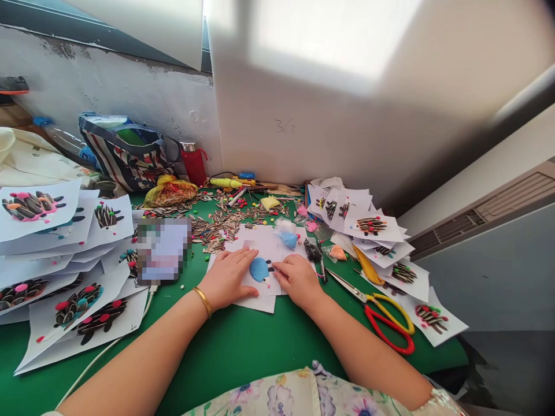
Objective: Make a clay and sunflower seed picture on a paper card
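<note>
A sheet of white paper [264, 304] lies on the green table, bearing a flattened blue clay shape [259, 270] with two small black clay pieces [270, 268] at its right edge. My left hand [229, 276] rests flat on the paper, fingers stretched out and thumb apart, its fingertips beside the blue shape. From the other side, my right hand [299, 278] reaches in with bent fingers drawn together, fingertips touching the lower black piece. Whether anything is pinched between them is hidden. Behind it sit a bag of blue clay [288, 238] and a bag of black clay [312, 249].
Scissors [376, 312] and a yellow utility knife [366, 267] lie right of my right hand. Stacks of seed-decorated papers stand left [93, 315] and right [405, 274]. Sunflower seeds [221, 225] spread behind the paper. A phone [162, 251] with a cable lies left; a red bottle [193, 164] stands behind.
</note>
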`<state>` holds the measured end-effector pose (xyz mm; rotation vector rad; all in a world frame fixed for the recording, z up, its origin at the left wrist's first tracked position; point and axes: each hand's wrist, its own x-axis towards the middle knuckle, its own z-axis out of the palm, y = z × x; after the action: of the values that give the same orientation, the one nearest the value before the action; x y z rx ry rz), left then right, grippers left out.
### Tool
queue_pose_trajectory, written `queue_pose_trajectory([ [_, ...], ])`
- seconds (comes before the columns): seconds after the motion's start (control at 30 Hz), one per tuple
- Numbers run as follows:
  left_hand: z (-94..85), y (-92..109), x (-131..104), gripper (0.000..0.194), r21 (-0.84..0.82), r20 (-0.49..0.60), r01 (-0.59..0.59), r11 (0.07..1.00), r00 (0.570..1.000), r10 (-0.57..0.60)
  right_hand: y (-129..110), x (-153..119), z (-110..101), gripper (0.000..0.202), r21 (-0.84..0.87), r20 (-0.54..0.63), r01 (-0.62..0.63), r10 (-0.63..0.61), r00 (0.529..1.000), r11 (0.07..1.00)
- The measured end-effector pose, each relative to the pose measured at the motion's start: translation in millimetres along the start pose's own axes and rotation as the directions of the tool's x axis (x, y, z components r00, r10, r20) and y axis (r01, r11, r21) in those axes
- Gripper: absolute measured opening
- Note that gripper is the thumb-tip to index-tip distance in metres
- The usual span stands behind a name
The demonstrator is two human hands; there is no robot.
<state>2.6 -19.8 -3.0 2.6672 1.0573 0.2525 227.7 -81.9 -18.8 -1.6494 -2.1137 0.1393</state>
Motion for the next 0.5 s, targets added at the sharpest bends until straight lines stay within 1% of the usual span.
queue_pose_trajectory([
  [0.13,-1.0,0.5,-0.4,0.09,-0.011,-0.003,-0.001,1.0,1.0,0.001,-0.4,5.6,3.8,0.014,0.051,-0.004,-0.04,0.04,0.999,0.998],
  [0.27,-1.5,0.3,-1.0,0.089,-0.015,0.002,0.0,1.0,1.0,0.0,-1.6,8.1,4.4,0.011,0.071,0.006,-0.049,0.049,0.999,0.996],
  [0.43,-1.9,0.7,-1.1,0.091,-0.018,-0.003,-0.002,1.0,1.0,0.002,-0.8,7.5,4.3,0.02,0.078,-0.003,-0.049,0.05,0.999,0.996],
  [0.5,-2.3,1.3,-0.7,0.091,-0.014,0.001,-0.001,1.0,1.0,0.001,-0.4,7.1,4.1,0.02,0.087,0.008,-0.04,0.04,0.999,0.995],
])
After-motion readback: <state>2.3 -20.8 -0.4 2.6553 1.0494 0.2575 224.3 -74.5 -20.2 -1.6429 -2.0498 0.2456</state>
